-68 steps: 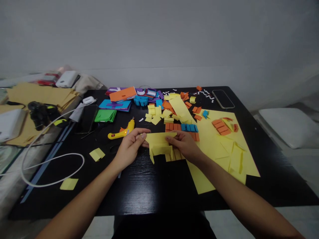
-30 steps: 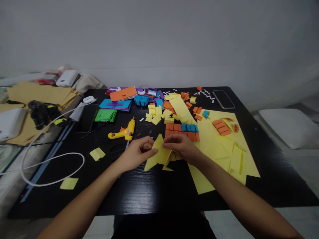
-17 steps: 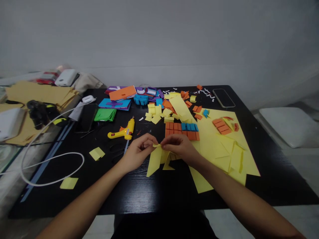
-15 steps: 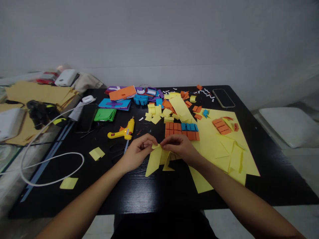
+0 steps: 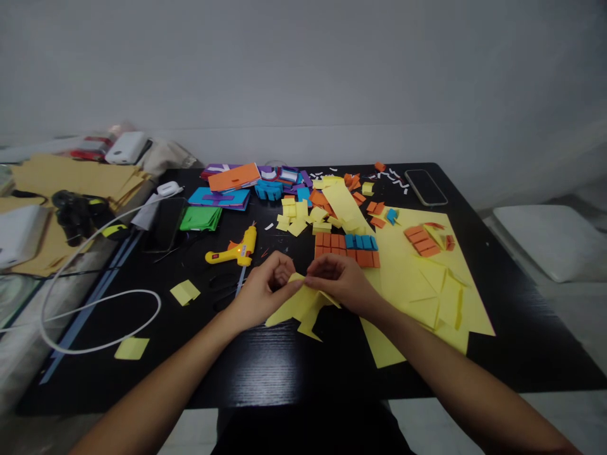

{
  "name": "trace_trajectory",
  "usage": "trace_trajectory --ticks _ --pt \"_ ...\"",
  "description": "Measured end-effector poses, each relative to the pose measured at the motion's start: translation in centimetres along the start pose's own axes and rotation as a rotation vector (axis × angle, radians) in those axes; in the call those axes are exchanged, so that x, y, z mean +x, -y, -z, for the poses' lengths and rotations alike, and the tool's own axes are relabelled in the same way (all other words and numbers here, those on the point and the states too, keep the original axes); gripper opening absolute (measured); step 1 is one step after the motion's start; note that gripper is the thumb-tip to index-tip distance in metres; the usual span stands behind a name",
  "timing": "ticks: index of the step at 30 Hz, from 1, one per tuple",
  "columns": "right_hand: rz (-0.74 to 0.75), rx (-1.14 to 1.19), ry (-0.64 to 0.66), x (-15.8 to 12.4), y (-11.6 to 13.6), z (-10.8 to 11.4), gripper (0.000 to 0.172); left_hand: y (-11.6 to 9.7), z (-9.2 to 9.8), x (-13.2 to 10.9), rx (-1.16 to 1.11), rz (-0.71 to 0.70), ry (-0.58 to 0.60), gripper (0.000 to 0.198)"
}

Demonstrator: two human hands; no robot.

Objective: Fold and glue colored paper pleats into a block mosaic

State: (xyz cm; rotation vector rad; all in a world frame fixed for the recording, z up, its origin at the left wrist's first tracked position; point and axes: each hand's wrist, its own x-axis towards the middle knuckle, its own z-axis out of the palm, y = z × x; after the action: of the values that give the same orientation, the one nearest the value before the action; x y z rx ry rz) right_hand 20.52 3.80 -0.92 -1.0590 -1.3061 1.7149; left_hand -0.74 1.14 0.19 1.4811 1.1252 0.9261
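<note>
Between my two hands is a folded piece of yellow paper (image 5: 296,304), its flaps hanging down over the black table. My left hand (image 5: 268,284) pinches its upper edge from the left, thumb on the near side. From the right, my right hand (image 5: 344,281) pinches the same edge, fingers close to those of the left. Just beyond the right hand lies a block of orange and blue folded paper squares (image 5: 348,248). To the left of my left hand rests a yellow hot glue gun (image 5: 237,248). The fingertips partly cover the paper's top edge.
Large yellow sheets (image 5: 389,316) with folded pieces lie at right, near a phone (image 5: 425,188). Small yellow squares (image 5: 298,225) are scattered at centre back. Green paper (image 5: 200,218), a blue folder (image 5: 219,198) and a white cable (image 5: 159,309) are on the left.
The yellow paper has turned in my fingers, its flaps now spreading lower left and toward me. My left thumb has slid right along the edge, nearer the right fingers.
</note>
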Motion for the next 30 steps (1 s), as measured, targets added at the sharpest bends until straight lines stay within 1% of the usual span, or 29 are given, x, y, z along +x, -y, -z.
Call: trace_trajectory --ticks 3,6,8,13,16,19,22,24,27,29,30 --pt "0.033 -0.04 0.013 0.1 -0.2 0.1 0.031 0.5 -0.4 0.0 -0.058 0.013 0.003 0.032" --pt "0.031 -0.101 0.059 0.1 -0.3 0.3 0.029 0.9 -0.3 0.1 -0.031 0.012 0.018 0.034" --pt "0.032 -0.12 0.063 0.0 -0.2 0.3 0.028 1.0 -0.1 0.2 -0.032 0.018 0.01 0.034" --pt "0.067 -0.12 0.004 0.0 -0.1 0.2 0.029 0.7 0.2 0.4 -0.067 0.045 0.007 0.032" --pt "0.064 -0.129 0.05 0.0 -0.1 0.2 0.03 0.6 0.2 0.3 -0.031 0.037 0.008 0.032" --pt "0.036 -0.174 0.1 -0.2 -0.1 0.1 0.027 0.4 0.3 0.2 0.034 0.016 0.032 0.035" --pt "0.014 -0.166 0.09 -0.2 -0.1 0.1 0.026 0.2 0.6 0.2 0.045 0.013 0.046 0.038" --pt "0.015 -0.121 0.04 -0.1 0.0 0.2 0.025 0.1 1.0 0.3 0.063 0.012 0.03 0.039" --pt "0.018 -0.068 -0.01 0.0 0.3 0.3 0.026 0.0 1.5 0.5 0.08 0.019 -0.053 0.037" --pt "0.016 -0.07 0.029 0.0 0.4 0.3 0.029 0.0 1.5 0.6 0.015 0.03 -0.091 0.036" --pt "0.015 -0.085 0.058 -0.1 0.4 0.2 0.03 0.0 1.5 0.6 -0.026 0.035 -0.092 0.037"
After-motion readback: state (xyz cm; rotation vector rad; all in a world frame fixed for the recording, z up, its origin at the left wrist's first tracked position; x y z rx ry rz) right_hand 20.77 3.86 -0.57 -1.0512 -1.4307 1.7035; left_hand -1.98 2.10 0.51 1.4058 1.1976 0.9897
